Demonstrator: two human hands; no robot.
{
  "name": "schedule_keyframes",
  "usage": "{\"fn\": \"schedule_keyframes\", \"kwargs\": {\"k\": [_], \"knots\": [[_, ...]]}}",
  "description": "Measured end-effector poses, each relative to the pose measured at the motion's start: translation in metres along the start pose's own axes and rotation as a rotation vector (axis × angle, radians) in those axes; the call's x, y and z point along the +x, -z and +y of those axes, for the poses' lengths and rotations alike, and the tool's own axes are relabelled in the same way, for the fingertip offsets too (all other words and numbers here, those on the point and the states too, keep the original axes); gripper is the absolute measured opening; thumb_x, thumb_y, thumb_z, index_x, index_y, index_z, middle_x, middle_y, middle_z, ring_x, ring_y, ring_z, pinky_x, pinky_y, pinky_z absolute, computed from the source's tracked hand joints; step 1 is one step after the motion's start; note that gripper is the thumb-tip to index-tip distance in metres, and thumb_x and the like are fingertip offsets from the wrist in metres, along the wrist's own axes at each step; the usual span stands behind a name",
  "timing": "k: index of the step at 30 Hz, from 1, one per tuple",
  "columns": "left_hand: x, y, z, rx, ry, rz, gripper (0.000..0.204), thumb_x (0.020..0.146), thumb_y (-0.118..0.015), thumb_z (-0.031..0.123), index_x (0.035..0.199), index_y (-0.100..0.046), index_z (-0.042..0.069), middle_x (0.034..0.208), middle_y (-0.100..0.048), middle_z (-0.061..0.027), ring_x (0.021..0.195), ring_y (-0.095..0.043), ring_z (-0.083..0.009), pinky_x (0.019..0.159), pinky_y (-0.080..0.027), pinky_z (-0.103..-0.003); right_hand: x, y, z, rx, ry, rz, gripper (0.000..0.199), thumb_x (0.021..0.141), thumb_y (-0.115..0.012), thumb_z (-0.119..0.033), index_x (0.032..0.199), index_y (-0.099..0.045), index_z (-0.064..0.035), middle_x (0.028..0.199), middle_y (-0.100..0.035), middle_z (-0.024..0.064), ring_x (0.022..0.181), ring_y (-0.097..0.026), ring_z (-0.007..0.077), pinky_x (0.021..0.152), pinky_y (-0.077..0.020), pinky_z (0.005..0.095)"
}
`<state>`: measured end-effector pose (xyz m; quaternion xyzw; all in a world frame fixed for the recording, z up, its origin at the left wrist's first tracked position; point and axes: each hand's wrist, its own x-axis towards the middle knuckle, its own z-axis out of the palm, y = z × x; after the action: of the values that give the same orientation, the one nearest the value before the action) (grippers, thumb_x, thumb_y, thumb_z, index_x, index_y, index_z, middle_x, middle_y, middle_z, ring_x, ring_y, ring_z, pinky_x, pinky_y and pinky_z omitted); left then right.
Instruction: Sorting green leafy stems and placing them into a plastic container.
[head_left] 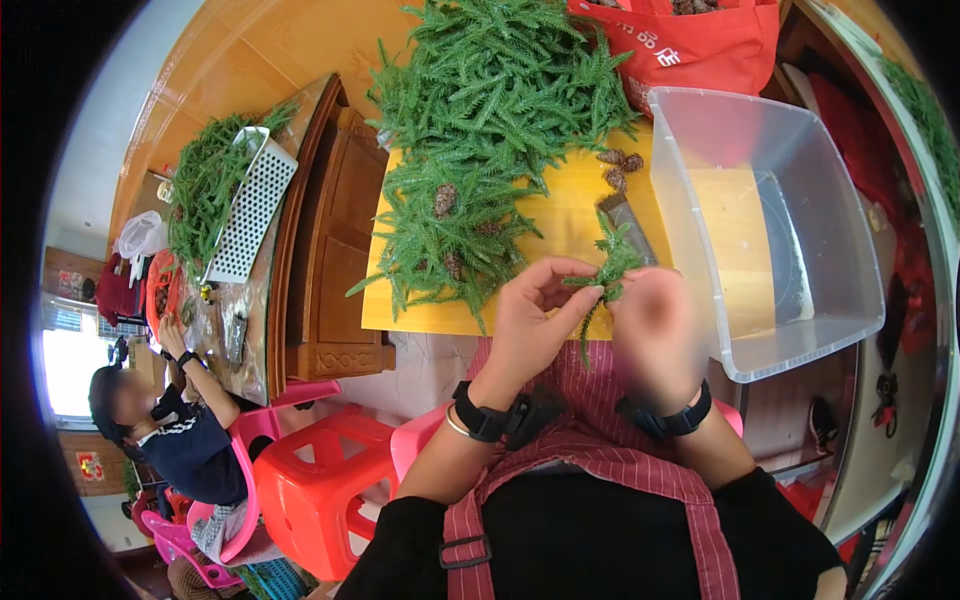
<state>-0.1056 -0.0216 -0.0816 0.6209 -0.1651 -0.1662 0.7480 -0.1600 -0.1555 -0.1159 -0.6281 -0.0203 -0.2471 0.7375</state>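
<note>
In front of my lap, at the table's near edge, a small green artificial pine sprig [614, 256] is pinched in the thumb and fingers of my left hand [535, 320]. My right hand [660, 325] closes on the sprig's other side; part of this hand is blurred. Just beyond the sprig, a dark bundle of thin stems or wires in a clear sleeve [626, 226] lies on the yellow tabletop [572, 205]. Some brown pine cones [617, 180] lie behind it. To the left, pine sprigs with cones on them [440, 240] are heaped together.
A large pile of green sprigs [500, 80] covers the table's far part. A red bag [700, 45] holds pine cones. At right stands a clear plastic bin [735, 345]. Left are a red stool [310, 500] and a co-worker [195, 440] at another table with a white basket [250, 215].
</note>
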Motion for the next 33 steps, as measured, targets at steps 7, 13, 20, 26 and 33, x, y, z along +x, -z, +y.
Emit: {"fn": "schedule_keyframes", "kwargs": {"k": [7,13,20,26,33], "knots": [[0.0,0.0,-0.004,0.074,-0.056,-0.004,0.019,0.078,-0.062,0.002,0.096,-0.057,-0.001,0.09,-0.061,-0.0041,0.078,-0.059,-0.0091,0.068,-0.048,-0.021,0.002,0.002,-0.001,-0.074,0.048,-0.043,0.024,0.075,-0.054,0.012,0.096,-0.053,0.0004,0.089,-0.054,0.0072,0.078,-0.054,0.0102,0.067,-0.0437,0.0199],[0.001,-0.001,-0.002,0.123,-0.095,0.03,0.013,0.076,-0.063,0.001,0.089,-0.061,0.0,0.083,-0.059,-0.0037,0.074,-0.06,-0.0093,0.064,-0.048,-0.021,0.004,0.001,0.0,-0.136,0.122,-0.084,0.022,0.073,-0.056,0.011,0.091,-0.052,-0.0001,0.088,-0.051,0.0078,0.074,-0.053,0.01,0.065,-0.0433,0.0196],[0.001,0.0,-0.007,0.342,-0.256,0.047,0.013,0.073,-0.065,-0.002,0.085,-0.062,0.0,0.075,-0.055,-0.0046,0.061,-0.055,-0.009,0.054,-0.043,-0.02,0.002,0.002,0.002,-0.152,0.02,-0.091,0.018,0.075,-0.057,0.008,0.087,-0.048,-0.0014,0.082,-0.049,0.0037,0.067,-0.049,0.0065,0.061,-0.0411,0.0184],[0.0,-0.002,-0.002,0.318,-0.215,0.028,0.011,0.072,-0.065,-0.001,0.082,-0.061,0.0,0.075,-0.055,-0.0038,0.06,-0.054,-0.007,0.051,-0.042,-0.018,0.001,-0.005,-0.001,-0.039,-0.08,0.062,0.022,0.078,-0.052,0.006,0.098,-0.051,-0.0025,0.077,-0.05,0.0007,0.065,-0.046,0.005,0.059,-0.0388,0.0176],[0.0,0.0,-0.001,0.277,-0.135,0.04,0.008,0.074,-0.065,0.0,0.08,-0.061,-0.001,0.074,-0.055,-0.0031,0.06,-0.054,-0.0057,0.05,-0.043,-0.018,0.005,0.002,-0.005,-0.299,0.096,-0.145,0.02,0.079,-0.052,0.007,0.097,-0.056,-0.001,0.087,-0.053,0.0054,0.076,-0.051,0.0103,0.068,-0.0408,0.0206]]}}
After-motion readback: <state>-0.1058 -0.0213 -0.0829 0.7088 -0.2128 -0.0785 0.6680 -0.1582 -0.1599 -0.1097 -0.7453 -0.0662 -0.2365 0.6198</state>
